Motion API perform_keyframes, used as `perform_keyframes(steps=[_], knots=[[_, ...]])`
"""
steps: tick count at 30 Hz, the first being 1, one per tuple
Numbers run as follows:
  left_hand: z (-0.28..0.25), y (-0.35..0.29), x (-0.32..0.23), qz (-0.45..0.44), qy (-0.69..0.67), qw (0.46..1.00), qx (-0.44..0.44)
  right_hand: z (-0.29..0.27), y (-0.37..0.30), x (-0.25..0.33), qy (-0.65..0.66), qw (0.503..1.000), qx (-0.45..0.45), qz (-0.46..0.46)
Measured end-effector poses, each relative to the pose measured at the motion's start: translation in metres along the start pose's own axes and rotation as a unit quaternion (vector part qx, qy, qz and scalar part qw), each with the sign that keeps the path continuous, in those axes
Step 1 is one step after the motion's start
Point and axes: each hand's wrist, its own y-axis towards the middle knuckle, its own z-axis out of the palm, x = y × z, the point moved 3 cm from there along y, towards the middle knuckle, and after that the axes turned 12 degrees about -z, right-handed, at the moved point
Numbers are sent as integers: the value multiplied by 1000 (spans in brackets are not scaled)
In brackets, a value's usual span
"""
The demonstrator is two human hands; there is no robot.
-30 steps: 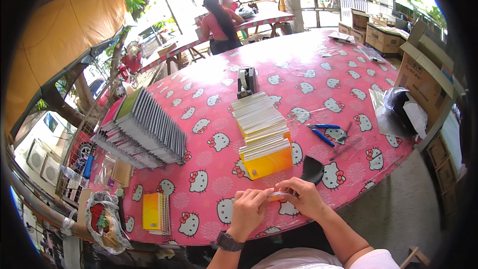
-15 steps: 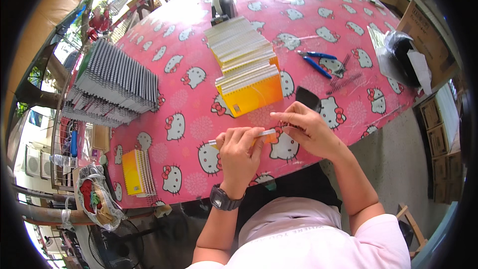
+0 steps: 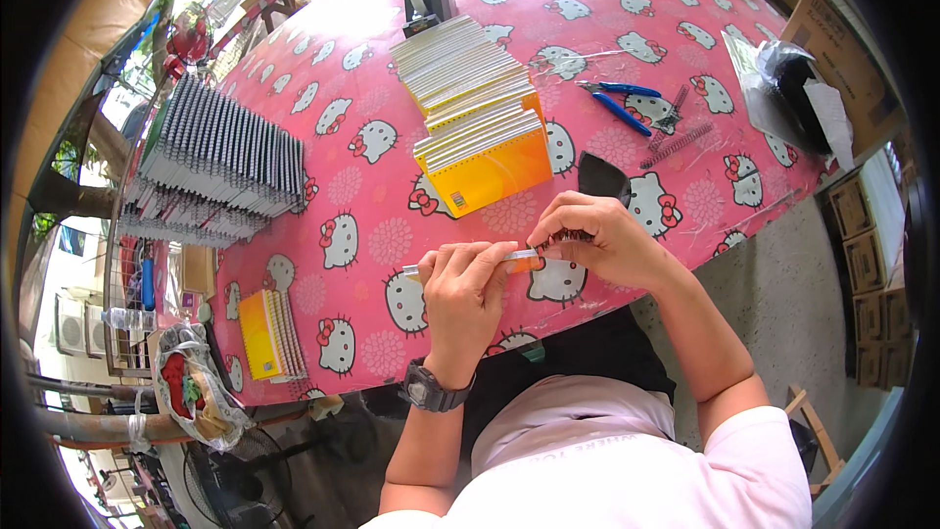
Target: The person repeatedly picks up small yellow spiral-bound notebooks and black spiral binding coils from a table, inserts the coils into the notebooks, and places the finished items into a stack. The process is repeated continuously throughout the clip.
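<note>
My left hand (image 3: 462, 279) grips a thin yellow-orange notebook (image 3: 526, 263) by its long side, spine edge up, just above the table's front. At that notebook's right end, my right hand (image 3: 597, 240) is closed in a pinch on a dark spiral coil (image 3: 571, 235), mostly hidden by the fingers. The coil's tip meets the end of the spine; whether it is threaded into the holes is too small to tell. Beyond my hands stands a row of yellow notebooks (image 3: 499, 176) with their pale edges up. A black flat piece (image 3: 602, 177) lies just past my right hand.
Blue-handled cutters (image 3: 624, 108) and loose dark coils (image 3: 678, 147) lie at the right. Coil-bound notebooks (image 3: 220, 162) are stacked at the left, with a few yellow spiral notebooks (image 3: 262, 335) nearer. A black tape dispenser (image 3: 428, 2) stands behind the row. Pink patterned cloth (image 3: 392, 235) covers the table.
My right hand has come left and down to the notebook's end, its fingers now around the dark coil. My left hand keeps its hold on the notebook.
</note>
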Motion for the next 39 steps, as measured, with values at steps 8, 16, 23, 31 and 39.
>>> perform_keyframes(steps=[8,16,23,31,39], knots=[[-2,0,-1,18,12,1000,12,1,-3,4,-19,995,88,51],[1,0,-23,-40,-22,999,20,-4,-8,8,-10,990,110,89],[4,-1,-19,-20,9,997,70,-46,-7,-11,-158,979,25,126],[-2,1,-10,31,61,995,66,-52,-30,-41,-357,922,117,89],[-8,-11,13,17,23,998,57,-16,-25,-16,287,951,76,92]])
